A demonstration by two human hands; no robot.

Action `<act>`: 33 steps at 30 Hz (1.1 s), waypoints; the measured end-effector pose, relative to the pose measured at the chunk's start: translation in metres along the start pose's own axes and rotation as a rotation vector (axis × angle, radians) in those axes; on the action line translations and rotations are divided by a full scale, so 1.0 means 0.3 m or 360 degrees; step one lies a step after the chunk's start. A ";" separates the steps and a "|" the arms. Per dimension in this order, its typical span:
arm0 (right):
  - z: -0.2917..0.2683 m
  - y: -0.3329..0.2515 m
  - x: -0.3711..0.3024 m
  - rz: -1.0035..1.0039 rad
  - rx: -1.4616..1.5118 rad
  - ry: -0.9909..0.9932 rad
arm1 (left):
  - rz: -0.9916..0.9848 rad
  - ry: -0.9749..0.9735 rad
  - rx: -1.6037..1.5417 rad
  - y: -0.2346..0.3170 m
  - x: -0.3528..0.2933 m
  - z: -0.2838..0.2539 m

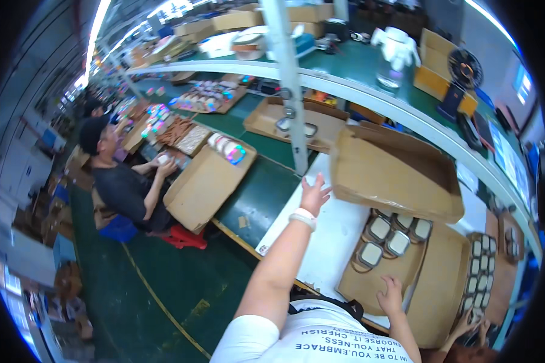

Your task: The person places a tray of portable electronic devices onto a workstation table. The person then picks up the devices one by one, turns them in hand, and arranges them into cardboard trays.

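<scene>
My left hand [313, 195] is stretched forward over the white worktop, its fingers spread and nothing in them. Just right of it, a shallow cardboard tray [399, 172] stands tilted; a small gap shows between hand and tray. My right hand [390, 295] hovers low over a second cardboard tray [363, 287], fingers apart and holding nothing. At the far end of that tray lie several rounded-square items [398, 243] with pale faces, dark rims and thin loops. The tilted tray hides part of the farthest ones.
Another cardboard tray [448, 278] sits to the right, beside rows of similar items [479, 272] and another person's hands [471, 330]. A shelf post [289, 91] rises ahead. At left, a seated co-worker [127, 175] works by a cardboard tray [206, 187]. A fan [463, 72] stands on the shelf.
</scene>
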State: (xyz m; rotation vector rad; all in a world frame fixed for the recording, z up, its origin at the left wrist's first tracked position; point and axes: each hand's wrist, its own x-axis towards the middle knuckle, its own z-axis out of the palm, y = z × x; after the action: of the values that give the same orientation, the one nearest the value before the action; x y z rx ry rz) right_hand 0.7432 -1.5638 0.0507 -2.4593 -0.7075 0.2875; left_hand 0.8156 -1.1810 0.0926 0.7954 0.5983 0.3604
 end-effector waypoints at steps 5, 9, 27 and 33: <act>0.052 -0.029 0.088 -0.0167 0.0149 -0.0290 | 0.0188 0.0147 0.1290 -0.178 -0.145 -0.261; 0.099 -0.112 0.192 -0.0713 0.0129 -0.0526 | 0.0021 0.0402 0.1214 -0.241 -0.440 -0.674; 0.651 -0.969 0.225 -0.1341 -0.0349 -0.1293 | 0.0012 0.1393 -0.0122 0.033 -1.321 -1.305; 0.748 -1.200 0.218 -0.1432 -0.0391 -0.1457 | -0.0027 0.1364 0.0036 0.148 -1.337 -1.436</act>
State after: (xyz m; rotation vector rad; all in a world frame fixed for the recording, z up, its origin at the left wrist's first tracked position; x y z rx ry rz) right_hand 0.5682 -1.1723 0.0681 -1.8398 -2.2066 1.0006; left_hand 0.2315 -1.1181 0.0346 0.6341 1.4077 0.6864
